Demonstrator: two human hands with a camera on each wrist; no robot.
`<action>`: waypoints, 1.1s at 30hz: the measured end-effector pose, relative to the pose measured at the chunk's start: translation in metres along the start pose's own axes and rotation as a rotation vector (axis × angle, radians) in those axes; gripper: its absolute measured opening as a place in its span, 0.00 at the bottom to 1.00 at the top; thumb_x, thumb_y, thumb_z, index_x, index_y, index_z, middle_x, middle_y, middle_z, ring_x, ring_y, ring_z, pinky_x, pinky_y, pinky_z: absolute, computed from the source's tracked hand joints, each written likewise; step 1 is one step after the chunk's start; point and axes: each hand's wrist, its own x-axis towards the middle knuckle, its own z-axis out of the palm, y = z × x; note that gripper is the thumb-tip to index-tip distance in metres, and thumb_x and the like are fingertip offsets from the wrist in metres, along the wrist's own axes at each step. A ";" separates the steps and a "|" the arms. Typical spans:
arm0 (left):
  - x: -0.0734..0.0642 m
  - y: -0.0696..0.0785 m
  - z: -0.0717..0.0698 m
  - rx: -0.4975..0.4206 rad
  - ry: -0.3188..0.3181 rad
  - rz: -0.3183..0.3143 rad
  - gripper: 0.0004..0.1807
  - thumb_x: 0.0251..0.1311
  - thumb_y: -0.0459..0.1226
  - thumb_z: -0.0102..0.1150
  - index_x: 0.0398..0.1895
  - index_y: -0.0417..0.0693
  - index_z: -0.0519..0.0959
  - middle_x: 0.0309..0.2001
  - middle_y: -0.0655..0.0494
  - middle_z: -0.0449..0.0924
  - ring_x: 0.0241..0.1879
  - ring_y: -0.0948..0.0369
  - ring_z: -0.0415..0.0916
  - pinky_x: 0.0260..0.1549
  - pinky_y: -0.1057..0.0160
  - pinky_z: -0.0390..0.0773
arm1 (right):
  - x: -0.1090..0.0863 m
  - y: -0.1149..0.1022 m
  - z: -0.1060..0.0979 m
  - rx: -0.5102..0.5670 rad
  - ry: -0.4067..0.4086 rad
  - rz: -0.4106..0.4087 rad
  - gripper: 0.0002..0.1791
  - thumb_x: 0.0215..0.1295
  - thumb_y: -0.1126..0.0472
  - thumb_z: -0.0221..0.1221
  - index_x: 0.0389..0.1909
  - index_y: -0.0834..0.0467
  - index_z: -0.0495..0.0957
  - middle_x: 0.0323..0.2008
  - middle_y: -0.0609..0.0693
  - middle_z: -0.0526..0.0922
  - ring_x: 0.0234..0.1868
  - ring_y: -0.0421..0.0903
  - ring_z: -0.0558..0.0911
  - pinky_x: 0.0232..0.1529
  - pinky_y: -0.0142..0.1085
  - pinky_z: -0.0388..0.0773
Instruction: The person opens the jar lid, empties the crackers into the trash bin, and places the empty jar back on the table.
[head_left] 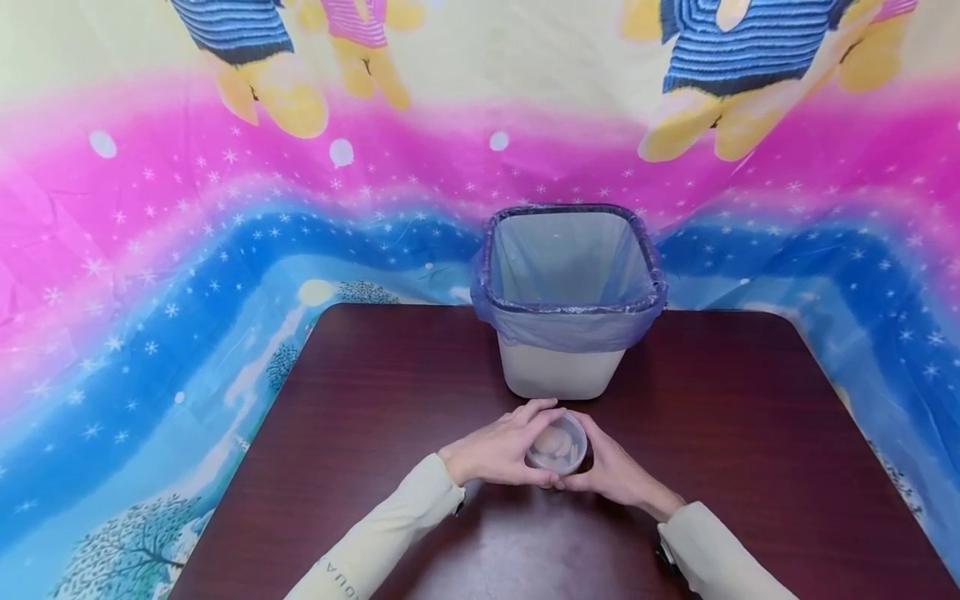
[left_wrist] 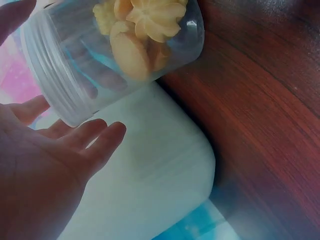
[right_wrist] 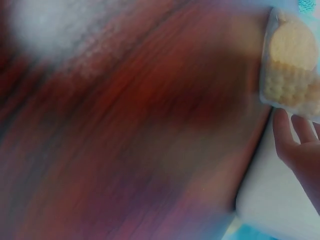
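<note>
Both hands come together around a clear plastic jar (head_left: pixel 557 446) of cookies, just in front of the bin. My left hand (head_left: pixel 501 448) curves round its left side near the ribbed lid (left_wrist: pixel 57 70), thumb toward me and fingers on the far side. From the right, my right hand (head_left: pixel 611 467) holds the jar with its thumb near the left thumb. Flower-shaped and rounded cookies (left_wrist: pixel 157 19) show through the wall in the left wrist view. The right wrist view has a round cookie (right_wrist: pixel 294 47) and the right fingers (right_wrist: pixel 283 131) at the jar's side.
Beyond the hands, a white bin (head_left: pixel 562 371) lined with a thin bluish-purple bag (head_left: pixel 573 329) stands toward the back of the dark red-brown table (head_left: pixel 390 375). A colourful printed cloth (head_left: pixel 420 167) hangs behind and along the table's sides.
</note>
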 end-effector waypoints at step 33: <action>0.004 -0.005 0.008 -0.020 0.068 0.064 0.49 0.49 0.52 0.70 0.72 0.47 0.59 0.68 0.52 0.60 0.66 0.60 0.64 0.63 0.67 0.67 | -0.003 0.006 0.005 0.074 0.031 0.025 0.51 0.41 0.48 0.77 0.67 0.44 0.61 0.61 0.46 0.73 0.58 0.43 0.73 0.58 0.27 0.65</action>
